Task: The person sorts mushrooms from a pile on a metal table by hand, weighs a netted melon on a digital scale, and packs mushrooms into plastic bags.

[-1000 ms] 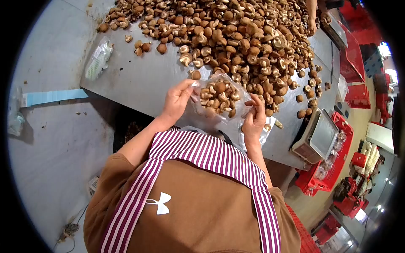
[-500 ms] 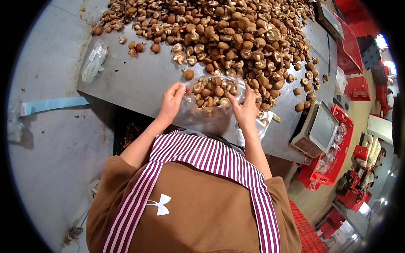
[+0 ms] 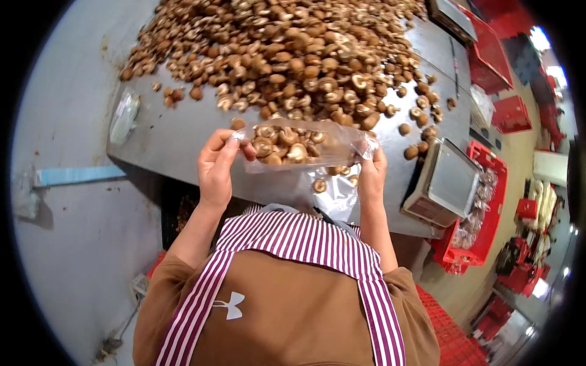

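A clear plastic bag [image 3: 342,143] with several brown mushrooms [image 3: 287,146] inside is stretched between my two hands above the table's front part. My left hand [image 3: 218,160] pinches the bag's left corner, thumb and fingers pressed together. At the opposite corner my right hand [image 3: 371,168] grips the gathered plastic. The bag's mouth looks drawn out wide and flat. Under the bag, near my right wrist, lies a shiny sheet of plastic [image 3: 337,198] with a few loose mushrooms beside or on it. Beyond the bag rises a large mushroom pile [image 3: 274,58].
On the right of the metal table [image 3: 177,134] stands a scale [image 3: 448,183]. Past it, a red crate [image 3: 488,213] holds bagged mushrooms. A plastic packet [image 3: 124,116] lies at the table's left edge. More red crates [image 3: 511,114] stand at the far right.
My hands have moved apart, pulling the bag's mouth from a rounded opening into a wide, flat one. The bag has lifted, uncovering the shiny plastic sheet below. The head view has shifted slightly.
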### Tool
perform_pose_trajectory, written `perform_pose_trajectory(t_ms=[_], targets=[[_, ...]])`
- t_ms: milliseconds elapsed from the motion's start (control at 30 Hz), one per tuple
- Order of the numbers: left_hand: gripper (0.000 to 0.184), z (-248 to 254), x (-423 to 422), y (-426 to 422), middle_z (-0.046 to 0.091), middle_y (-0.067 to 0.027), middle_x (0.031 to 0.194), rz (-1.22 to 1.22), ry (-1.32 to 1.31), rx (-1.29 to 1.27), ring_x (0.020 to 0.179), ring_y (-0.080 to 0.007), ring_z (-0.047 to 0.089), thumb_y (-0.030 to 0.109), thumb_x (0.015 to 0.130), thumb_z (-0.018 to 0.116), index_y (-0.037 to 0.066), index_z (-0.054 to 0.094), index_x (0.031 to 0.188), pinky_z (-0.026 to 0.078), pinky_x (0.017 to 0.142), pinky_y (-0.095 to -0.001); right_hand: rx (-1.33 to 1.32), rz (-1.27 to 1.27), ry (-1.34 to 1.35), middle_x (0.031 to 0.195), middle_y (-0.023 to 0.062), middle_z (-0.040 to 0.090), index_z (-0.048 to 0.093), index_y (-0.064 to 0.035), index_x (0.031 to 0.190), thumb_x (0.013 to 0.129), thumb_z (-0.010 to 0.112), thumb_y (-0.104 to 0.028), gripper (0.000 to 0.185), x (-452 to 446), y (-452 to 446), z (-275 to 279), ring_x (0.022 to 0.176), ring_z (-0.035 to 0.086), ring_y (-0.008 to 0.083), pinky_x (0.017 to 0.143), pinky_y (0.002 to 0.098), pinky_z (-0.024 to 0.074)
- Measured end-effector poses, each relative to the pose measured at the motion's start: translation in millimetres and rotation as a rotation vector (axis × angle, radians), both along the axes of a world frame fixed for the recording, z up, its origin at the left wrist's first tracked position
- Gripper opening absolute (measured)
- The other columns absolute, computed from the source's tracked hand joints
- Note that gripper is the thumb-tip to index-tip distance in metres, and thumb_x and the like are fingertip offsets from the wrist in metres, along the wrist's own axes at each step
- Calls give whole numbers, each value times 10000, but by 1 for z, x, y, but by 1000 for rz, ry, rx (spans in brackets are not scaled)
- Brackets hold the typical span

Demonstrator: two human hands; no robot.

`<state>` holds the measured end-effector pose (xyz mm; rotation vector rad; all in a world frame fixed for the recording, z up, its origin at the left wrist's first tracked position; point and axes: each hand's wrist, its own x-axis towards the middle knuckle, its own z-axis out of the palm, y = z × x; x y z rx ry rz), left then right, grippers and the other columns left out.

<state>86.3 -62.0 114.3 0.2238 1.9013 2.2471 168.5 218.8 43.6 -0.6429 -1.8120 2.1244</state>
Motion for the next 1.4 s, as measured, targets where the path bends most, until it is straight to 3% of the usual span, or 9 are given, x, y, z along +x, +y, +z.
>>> perform_pose_trajectory(t_ms=[133,400,667,833,900,967,1100,1233,1400], targets=[[176,15,-12,64,645,-78,835,-101,26,74,764,-159,614,167,1019,488,27,594,1001,507,720,-317,-23,-47,17,968,40,677,645,5,1079,1001,505,-113,200,-4,51,29,833,607,101,715,248,497],[165,51,-38,238,680,-87,928,-354,96,91,799,-141,627,145,999,504,24,615,1019,534,804,-285,-30,-310,242,889,107,702,662,1,1062,984,577,-115,163,-10,192,72,675,671,155,578,283,560],[209,-26,-57,348,648,-26,989,-581,63,20,898,-102,585,148,973,571,22,637,1127,494,794,-262,220,-329,136,1064,94,684,613,-10,1166,963,617,-108,225,-4,315,35,859,707,198,663,287,575],[263,-77,-34,284,676,-71,1116,-514,-25,-193,1022,-135,635,136,956,595,-10,621,1174,508,901,-273,753,-291,-96,1158,101,631,589,15,1246,940,617,-107,331,24,273,-14,998,626,180,850,305,507],[244,-110,-24,235,678,-68,1090,-445,-138,-218,997,-145,655,129,970,575,-5,619,1169,527,878,-269,542,-171,-137,1100,107,642,626,17,1175,938,619,-109,269,39,237,-37,980,631,192,852,316,507],[201,-165,-9,187,678,-45,947,-235,-89,-234,837,-100,634,138,946,593,7,653,1086,520,713,-253,674,91,-256,1090,143,659,655,15,1102,925,638,-116,221,51,189,-55,976,641,223,856,342,509],[168,-185,29,104,677,-43,940,-85,-341,-326,799,-99,630,136,962,579,20,648,1062,512,687,-245,638,431,-431,1021,152,696,680,-3,1056,888,687,-145,220,69,96,-104,915,674,247,804,358,529],[153,-199,54,77,674,-68,943,-56,-355,-467,773,-107,637,145,956,585,35,669,1020,529,686,-264,1061,505,-396,981,155,607,650,-27,1008,799,760,-201,293,80,42,-122,900,611,350,772,449,505],[171,-179,63,94,668,-117,1035,-176,-1,-668,817,-283,680,120,908,597,43,662,1046,539,734,-352,1391,543,-352,972,149,597,648,-53,954,756,739,-150,238,70,26,-145,913,600,348,765,461,502]])
